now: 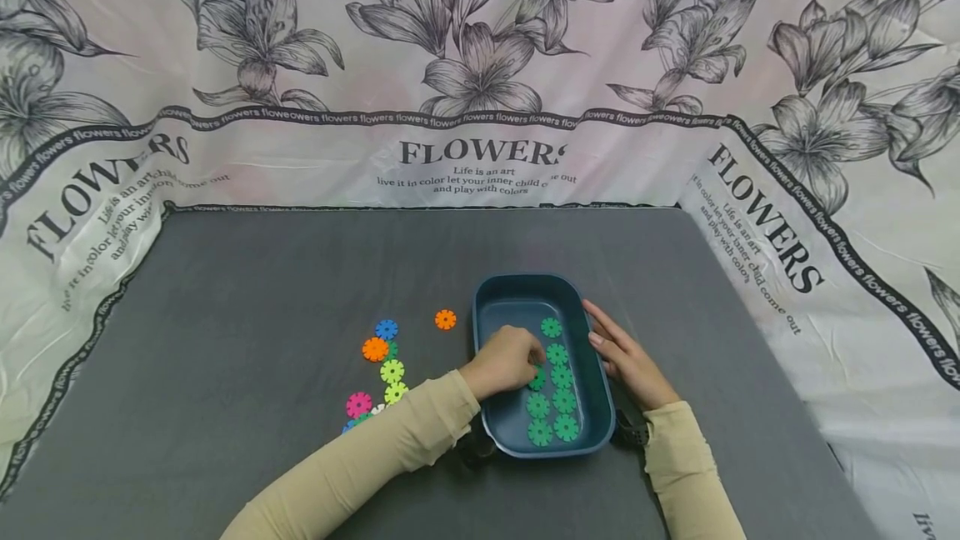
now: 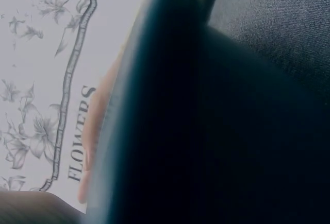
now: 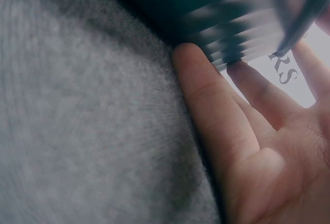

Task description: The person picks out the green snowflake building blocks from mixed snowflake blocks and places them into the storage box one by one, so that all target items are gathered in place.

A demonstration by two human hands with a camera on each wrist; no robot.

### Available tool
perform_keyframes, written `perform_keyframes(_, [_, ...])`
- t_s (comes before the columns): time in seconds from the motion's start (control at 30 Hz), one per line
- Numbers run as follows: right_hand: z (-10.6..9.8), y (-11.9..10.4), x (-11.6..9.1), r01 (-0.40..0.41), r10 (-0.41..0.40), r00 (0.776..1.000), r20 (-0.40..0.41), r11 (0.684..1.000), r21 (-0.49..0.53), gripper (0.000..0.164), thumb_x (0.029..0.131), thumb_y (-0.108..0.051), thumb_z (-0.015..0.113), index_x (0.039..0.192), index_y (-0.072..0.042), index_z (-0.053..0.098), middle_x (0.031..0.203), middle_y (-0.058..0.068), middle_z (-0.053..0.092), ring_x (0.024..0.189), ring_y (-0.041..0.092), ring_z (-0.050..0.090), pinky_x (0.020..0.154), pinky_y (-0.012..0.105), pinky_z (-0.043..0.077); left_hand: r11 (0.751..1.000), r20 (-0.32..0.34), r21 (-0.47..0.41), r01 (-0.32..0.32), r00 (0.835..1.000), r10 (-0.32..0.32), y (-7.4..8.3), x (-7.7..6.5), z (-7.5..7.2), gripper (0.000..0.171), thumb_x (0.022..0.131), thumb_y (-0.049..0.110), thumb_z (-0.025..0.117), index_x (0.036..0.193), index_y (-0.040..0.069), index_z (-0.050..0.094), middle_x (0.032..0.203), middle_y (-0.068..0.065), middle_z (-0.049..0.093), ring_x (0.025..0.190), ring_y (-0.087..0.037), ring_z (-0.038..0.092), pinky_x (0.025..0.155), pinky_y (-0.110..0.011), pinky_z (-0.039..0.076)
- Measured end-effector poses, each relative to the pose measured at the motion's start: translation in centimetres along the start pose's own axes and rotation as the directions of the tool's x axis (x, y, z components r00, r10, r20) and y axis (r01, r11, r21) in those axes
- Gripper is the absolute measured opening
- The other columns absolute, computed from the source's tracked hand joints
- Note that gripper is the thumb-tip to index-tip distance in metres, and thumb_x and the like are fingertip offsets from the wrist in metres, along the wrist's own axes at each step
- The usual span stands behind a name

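Observation:
My left hand reaches into the blue tray over its left rim, fingers curled down. Its thumb and fingertips pinch a green notched disc close over the tray floor. Other green discs lie flat in the tray in two rough columns. Outside the right wall, my right hand rests its fairly straight fingers against the tray. The right wrist view shows these fingers spread along the outer side. In the left wrist view, the dark tray wall hides the left fingertips.
Left of the tray lies a loose group of notched discs, among them a blue disc, an orange disc, a yellow disc and a pink disc. The left sleeve covers part of it. Another orange disc lies apart.

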State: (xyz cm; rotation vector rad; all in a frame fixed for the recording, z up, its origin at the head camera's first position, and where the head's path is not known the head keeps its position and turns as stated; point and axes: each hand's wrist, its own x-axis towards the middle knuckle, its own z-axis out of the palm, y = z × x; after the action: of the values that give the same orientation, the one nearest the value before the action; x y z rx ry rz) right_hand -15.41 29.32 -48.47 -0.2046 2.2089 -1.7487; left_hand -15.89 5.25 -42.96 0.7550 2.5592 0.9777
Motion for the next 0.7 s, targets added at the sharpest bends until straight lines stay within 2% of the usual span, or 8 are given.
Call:
perform_keyframes(0.17, [-0.01, -0.03, -0.07, 0.000, -0.001, 1.000, 0.012, 1.000, 0.022, 0.053, 0.103, -0.032, 0.044, 0.151, -0.037, 0.023, 0.159, 0.012, 0.014, 0.140, 0.037, 0.027, 0.100, 0.057, 0.040, 1.000, 0.012, 0.016, 0.013, 1.000, -0.013, 0.27, -0.11, 0.01, 0.020, 0.083, 0.002, 0.067, 0.100, 0.002, 0.075, 0.100, -0.007, 0.073, 0.089, -0.015, 0.067, 0.074, -0.026, 0.054])
perform_keyframes(0.27, [-0.02, -0.15, 0.01, 0.002, -0.002, 1.000, 0.021, 0.999, 0.042, 0.053, 0.103, -0.033, 0.044, 0.151, -0.037, 0.023, 0.157, 0.013, 0.018, 0.137, 0.038, 0.034, 0.098, 0.053, 0.044, 1.000, 0.010, 0.010, 0.020, 1.000, -0.020, 0.25, -0.07, -0.06, 0.021, 0.082, 0.002, 0.066, 0.101, 0.002, 0.075, 0.101, -0.007, 0.073, 0.087, -0.014, 0.066, 0.074, -0.026, 0.054])
perform_keyframes(0.53, [0.05, -0.32, -0.03, 0.006, -0.006, 1.000, 0.017, 1.000, 0.024, 0.054, 0.102, -0.033, 0.044, 0.152, -0.037, 0.022, 0.159, 0.010, 0.013, 0.141, 0.036, 0.026, 0.099, 0.056, 0.042, 0.999, 0.013, 0.002, 0.035, 0.999, -0.035, 0.26, -0.20, 0.02, 0.022, 0.084, 0.002, 0.066, 0.104, 0.002, 0.074, 0.103, -0.007, 0.072, 0.082, -0.011, 0.063, 0.074, -0.025, 0.054])
perform_keyframes(0.7, [0.09, -0.33, -0.11, 0.008, -0.008, 1.000, 0.013, 1.000, 0.019, 0.054, 0.102, -0.032, 0.044, 0.152, -0.037, 0.023, 0.159, 0.011, 0.014, 0.141, 0.037, 0.025, 0.099, 0.057, 0.041, 0.997, 0.023, 0.078, 0.011, 1.000, -0.013, 0.44, -0.26, 0.40, 0.024, 0.078, 0.004, 0.073, 0.102, 0.002, 0.074, 0.100, -0.007, 0.072, 0.080, -0.012, 0.060, 0.072, -0.025, 0.052])
